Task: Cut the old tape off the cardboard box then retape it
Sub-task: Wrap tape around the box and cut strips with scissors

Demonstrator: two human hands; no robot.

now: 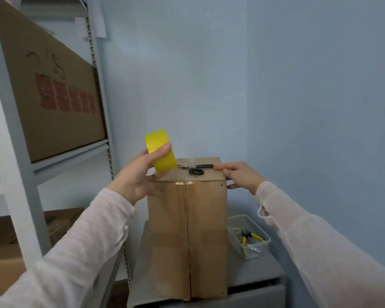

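Observation:
A tall brown cardboard box point(207, 230) stands upright on a grey cabinet. Remnants of clear old tape cling to its top seam. Black-handled scissors point(197, 168) lie on the box's top. My left hand point(138, 176) grips a yellow tape roll point(159, 150) just above the box's top left corner, thumb across the roll's face. My right hand point(240, 175) rests on the box's top right corner, fingers stretched over the top edge and thumb against the right side.
The grey cabinet point(253, 278) also carries a clear plastic bin point(256, 223) holding a small tape roll and yellow-handled pliers, to the box's right. A metal shelving rack point(16, 152) with large cardboard boxes point(49, 96) stands at the left. Blue walls close in behind and right.

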